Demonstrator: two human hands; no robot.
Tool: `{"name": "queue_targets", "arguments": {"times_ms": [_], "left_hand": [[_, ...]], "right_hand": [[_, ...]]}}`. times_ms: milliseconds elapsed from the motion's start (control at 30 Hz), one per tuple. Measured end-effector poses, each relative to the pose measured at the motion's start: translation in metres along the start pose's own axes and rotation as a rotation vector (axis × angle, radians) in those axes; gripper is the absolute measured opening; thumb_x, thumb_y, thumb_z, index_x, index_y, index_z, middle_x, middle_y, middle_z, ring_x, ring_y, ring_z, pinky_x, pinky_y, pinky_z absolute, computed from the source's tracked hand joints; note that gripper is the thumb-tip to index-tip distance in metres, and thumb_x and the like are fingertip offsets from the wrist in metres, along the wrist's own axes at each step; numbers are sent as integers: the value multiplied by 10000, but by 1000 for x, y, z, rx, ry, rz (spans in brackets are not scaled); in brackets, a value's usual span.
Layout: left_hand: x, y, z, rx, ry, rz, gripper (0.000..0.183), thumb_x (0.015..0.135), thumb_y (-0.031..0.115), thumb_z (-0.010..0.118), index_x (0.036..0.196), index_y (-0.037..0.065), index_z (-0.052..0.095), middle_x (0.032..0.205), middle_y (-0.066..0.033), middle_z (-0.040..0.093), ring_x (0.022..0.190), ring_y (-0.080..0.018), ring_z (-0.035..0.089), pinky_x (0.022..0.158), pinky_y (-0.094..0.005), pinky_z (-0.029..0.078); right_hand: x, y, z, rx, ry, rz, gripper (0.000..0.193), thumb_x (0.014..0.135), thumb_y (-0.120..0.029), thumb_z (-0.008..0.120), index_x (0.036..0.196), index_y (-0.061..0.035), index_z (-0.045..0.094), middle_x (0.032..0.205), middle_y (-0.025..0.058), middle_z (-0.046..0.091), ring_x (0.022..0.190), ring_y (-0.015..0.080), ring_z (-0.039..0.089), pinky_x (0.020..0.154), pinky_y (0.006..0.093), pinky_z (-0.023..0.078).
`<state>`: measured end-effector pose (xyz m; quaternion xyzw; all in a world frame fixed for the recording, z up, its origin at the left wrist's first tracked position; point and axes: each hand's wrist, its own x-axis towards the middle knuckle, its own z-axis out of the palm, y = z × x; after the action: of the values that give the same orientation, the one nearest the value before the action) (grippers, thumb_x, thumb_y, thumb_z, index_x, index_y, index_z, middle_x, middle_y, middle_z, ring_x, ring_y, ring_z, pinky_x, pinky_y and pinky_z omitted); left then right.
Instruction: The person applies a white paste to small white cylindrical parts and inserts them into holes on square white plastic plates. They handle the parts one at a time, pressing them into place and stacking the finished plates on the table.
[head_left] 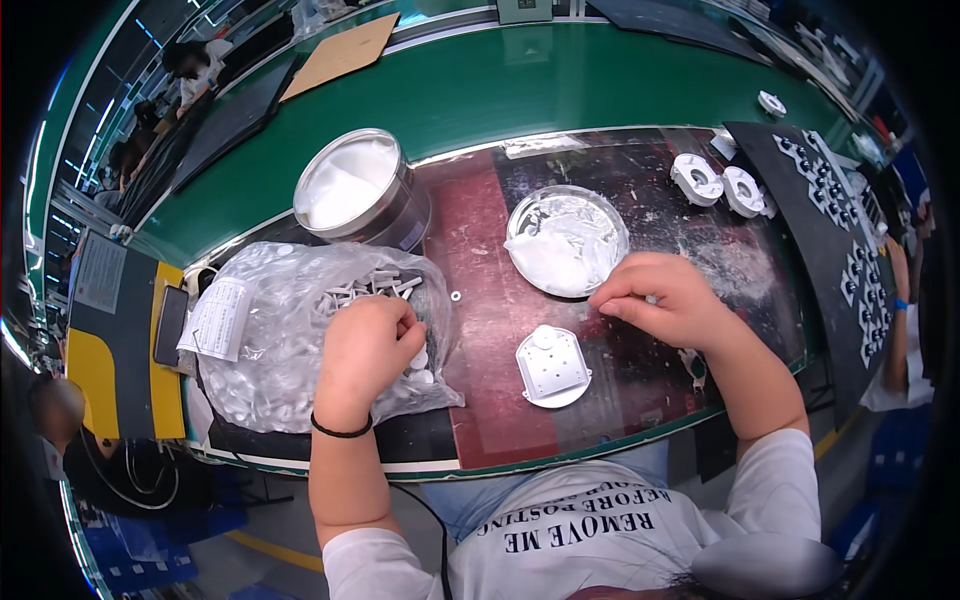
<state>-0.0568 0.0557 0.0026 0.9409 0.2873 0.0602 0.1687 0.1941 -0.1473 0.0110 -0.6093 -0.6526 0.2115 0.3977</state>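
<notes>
My left hand (370,345) is curled at the opening of a clear plastic bag (270,340), right beside a pile of small grey parts (365,287). Its fingertips are turned away, so anything in them is hidden. At the right edge of a round metal lid (522,205), my right hand (665,298) has thumb and fingers pinched together. Whatever it may hold is too small to make out. White paste-like material (555,262) lies in the lid. Between my hands, nearer to me, a white plastic housing (553,370) with a round knob-like end rests on the red mat.
A metal can (400,205) with white material inside stands behind the bag. One small white ring (456,296) lies on the mat. White round housings (697,180) sit at the far right, beside a black board (800,220) with several small parts. A phone (171,325) stands left.
</notes>
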Motion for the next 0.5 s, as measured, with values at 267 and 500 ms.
{"name": "queue_targets", "arguments": {"times_ms": [267,500], "left_hand": [[-3,1,1,13,35,17,168,715,158,658,705,3,593,673,-124,590,636,-268,575,596,-359,453],[-5,20,-3,14,119,29,232,718,207,680,739,10,559,662,-115,523,638,-266,525,589,-369,423]], "right_hand": [[-2,-17,-3,-128,-315,257,367,679,-339,771,922,-87,661,795,54,621,728,233,607,652,331,479],[-10,-16,30,-298,-286,139,767,587,-476,794,1194,-98,516,987,89,578,882,281,612,725,391,494]]}}
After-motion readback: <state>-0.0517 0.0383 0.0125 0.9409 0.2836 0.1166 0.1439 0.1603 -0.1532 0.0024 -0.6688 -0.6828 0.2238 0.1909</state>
